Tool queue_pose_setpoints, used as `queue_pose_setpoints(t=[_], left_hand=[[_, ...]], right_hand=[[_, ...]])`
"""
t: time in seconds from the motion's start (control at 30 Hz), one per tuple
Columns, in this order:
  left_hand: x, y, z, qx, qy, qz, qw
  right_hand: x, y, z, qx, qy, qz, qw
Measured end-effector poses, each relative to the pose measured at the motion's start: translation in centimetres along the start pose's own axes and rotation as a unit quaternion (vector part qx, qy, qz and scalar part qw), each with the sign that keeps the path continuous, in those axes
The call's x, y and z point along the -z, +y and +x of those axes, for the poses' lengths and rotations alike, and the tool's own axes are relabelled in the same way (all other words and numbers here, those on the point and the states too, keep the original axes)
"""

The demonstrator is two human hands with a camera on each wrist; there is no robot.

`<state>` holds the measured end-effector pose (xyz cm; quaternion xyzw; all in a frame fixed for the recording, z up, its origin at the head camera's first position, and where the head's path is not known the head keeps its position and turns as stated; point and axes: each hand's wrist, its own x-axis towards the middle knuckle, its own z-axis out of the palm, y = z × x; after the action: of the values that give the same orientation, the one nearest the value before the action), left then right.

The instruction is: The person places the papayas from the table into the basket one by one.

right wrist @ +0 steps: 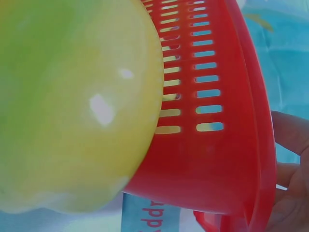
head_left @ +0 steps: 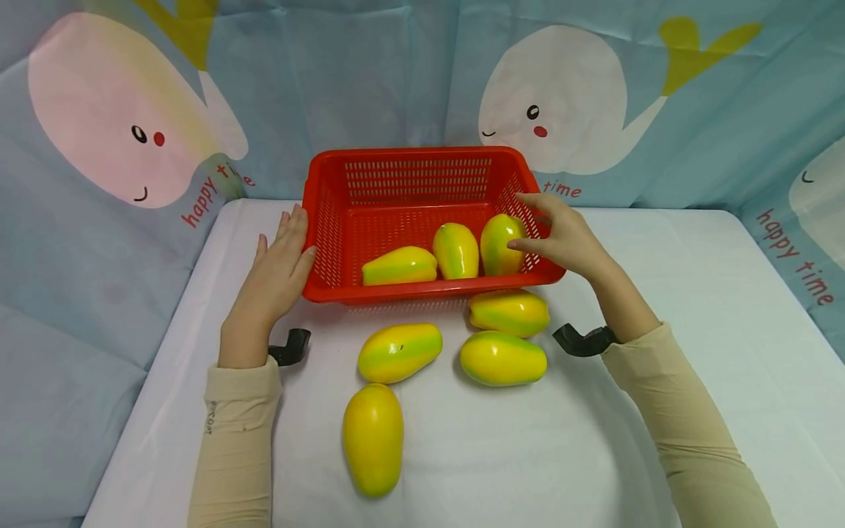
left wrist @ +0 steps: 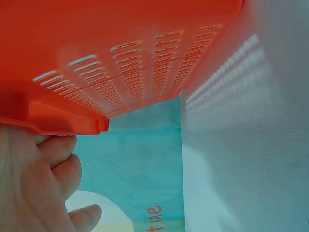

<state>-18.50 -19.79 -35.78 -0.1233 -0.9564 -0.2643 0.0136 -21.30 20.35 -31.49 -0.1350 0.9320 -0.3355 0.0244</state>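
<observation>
Red basket (head_left: 409, 291) contains three fruits (head_left: 456, 251); my left hand (head_left: 274, 273) rests straight-fingered against its left side; my right hand (head_left: 565, 236) spreads wide over its right end.

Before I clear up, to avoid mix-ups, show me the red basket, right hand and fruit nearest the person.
Red basket (head_left: 409, 292): head view, front rim.
Right hand (head_left: 565, 232): head view, back of hand.
Nearest fruit (head_left: 373, 440): head view, middle of its upper surface.
</observation>
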Motion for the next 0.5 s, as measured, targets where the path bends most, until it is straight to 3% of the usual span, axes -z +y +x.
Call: queue_pose_setpoints(t=[0.5], left_hand=[[0.0,-0.1,0.0,-0.003,0.002,-0.007,1.0]], right_hand=[[0.2,0.2,-1.1,-0.004,0.014,0.058,0.9982]])
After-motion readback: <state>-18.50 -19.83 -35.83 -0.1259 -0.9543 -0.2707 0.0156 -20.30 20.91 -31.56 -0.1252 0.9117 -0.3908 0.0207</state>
